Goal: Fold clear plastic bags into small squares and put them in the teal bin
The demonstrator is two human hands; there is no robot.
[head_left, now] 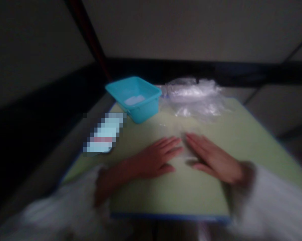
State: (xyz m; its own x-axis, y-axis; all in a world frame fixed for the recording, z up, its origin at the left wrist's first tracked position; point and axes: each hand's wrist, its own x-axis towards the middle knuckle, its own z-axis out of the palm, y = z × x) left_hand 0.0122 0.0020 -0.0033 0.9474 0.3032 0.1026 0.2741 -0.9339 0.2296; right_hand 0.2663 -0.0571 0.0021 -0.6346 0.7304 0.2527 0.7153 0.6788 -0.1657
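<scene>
My left hand lies palm down over the table, its fingers stretched out toward the right. Opposite it, my right hand is also extended flat, fingers pointing left. A thin clear plastic bag seems to lie flat on the tabletop between and under the fingertips; its outline is faint and blurred. Neither hand grips anything. Beyond the hands, a heap of clear plastic bags rests at the far side of the table.
A turquoise plastic basket with white pieces inside stands at the far left. Nearer on the left lies a pixelated pale item with a red band. The yellow-green table has a blue edge. A wall rises behind.
</scene>
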